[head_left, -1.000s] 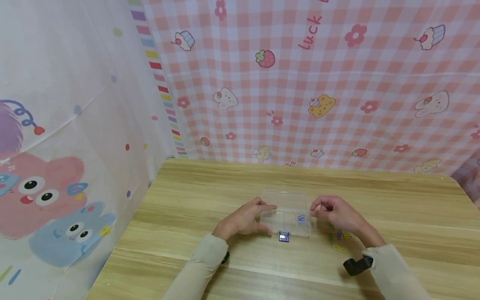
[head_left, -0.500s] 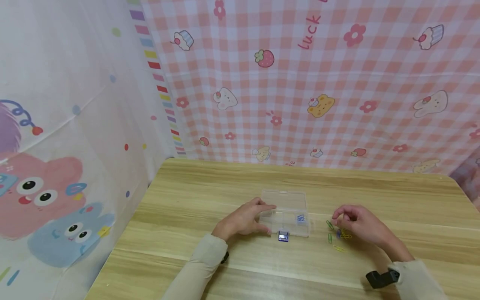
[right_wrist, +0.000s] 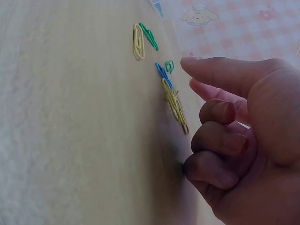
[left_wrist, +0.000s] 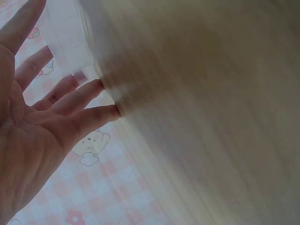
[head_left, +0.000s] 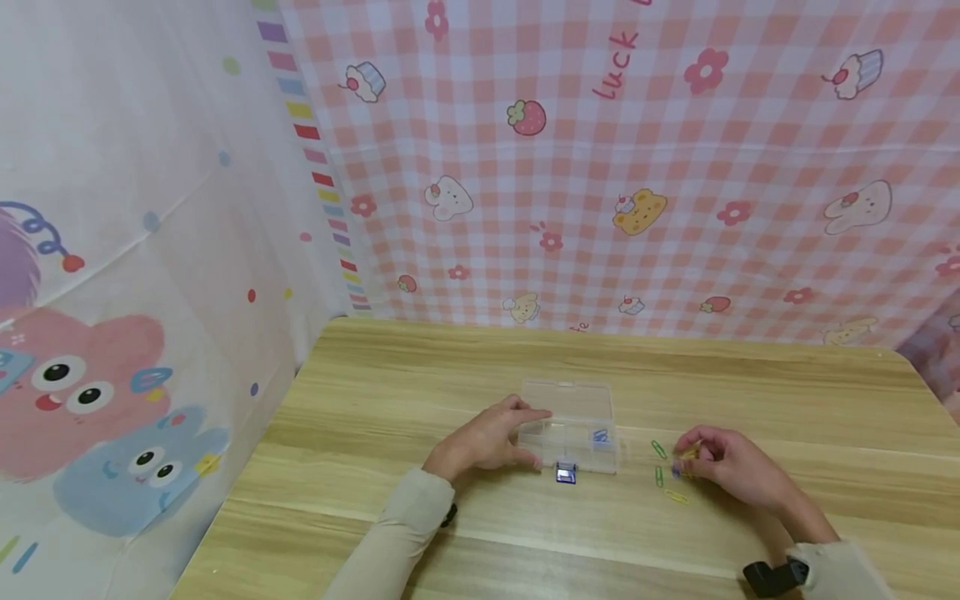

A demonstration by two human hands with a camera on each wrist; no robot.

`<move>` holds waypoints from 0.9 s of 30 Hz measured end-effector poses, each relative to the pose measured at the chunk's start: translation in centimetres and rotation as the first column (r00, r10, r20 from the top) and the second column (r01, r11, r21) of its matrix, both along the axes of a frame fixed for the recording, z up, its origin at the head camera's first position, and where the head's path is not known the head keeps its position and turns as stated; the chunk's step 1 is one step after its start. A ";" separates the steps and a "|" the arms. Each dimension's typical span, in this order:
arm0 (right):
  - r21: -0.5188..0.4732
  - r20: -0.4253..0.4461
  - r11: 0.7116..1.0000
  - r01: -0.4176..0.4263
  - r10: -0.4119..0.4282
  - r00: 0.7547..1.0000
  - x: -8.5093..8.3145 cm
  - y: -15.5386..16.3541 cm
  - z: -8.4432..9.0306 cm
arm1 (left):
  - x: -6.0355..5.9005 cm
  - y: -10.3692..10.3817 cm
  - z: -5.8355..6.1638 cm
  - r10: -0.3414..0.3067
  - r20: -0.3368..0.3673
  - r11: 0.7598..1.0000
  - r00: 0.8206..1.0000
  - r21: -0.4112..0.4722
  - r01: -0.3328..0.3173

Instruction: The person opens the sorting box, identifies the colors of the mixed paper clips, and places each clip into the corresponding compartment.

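Note:
A clear plastic compartment box (head_left: pixel 568 402) stands on the table with its lid raised back. Its dark blue latch (head_left: pixel 566 473) hangs at the front, and blue paper clips (head_left: pixel 600 436) lie in a right-hand compartment. My left hand (head_left: pixel 491 435) rests at the box's left side, thumb and fingers spread; in the left wrist view the fingers (left_wrist: pixel 77 99) are straight. My right hand (head_left: pixel 731 467) is over loose paper clips, thumb and index finger apart, other fingers curled. Right at those fingertips lie overlapping yellow paper clips (right_wrist: pixel 175 105) and a blue paper clip (right_wrist: pixel 164 75).
Two green paper clips (head_left: pixel 659 476) and a yellow paper clip (head_left: pixel 677 497) lie between the box and my right hand. Behind the wooden table (head_left: pixel 420 367) hangs a pink checked cloth (head_left: pixel 487 250); a white printed cloth (head_left: pixel 187 250) hangs at the left.
My right hand has moved from beside the box's right edge, rightward and toward me, to the loose paper clips. The left hand and the box have stayed in place.

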State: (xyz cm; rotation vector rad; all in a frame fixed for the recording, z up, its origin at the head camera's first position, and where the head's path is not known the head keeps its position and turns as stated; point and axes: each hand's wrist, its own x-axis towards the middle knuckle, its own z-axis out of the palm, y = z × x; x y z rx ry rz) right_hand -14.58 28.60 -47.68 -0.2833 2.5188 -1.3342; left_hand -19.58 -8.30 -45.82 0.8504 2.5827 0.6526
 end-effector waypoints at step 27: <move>0.059 -0.019 0.998 0.029 -0.028 0.999 0.0 -0.4 -1.1 | 0.0 0.0 0.0 0.007 0.001 1.000 1.000 -0.015 -0.007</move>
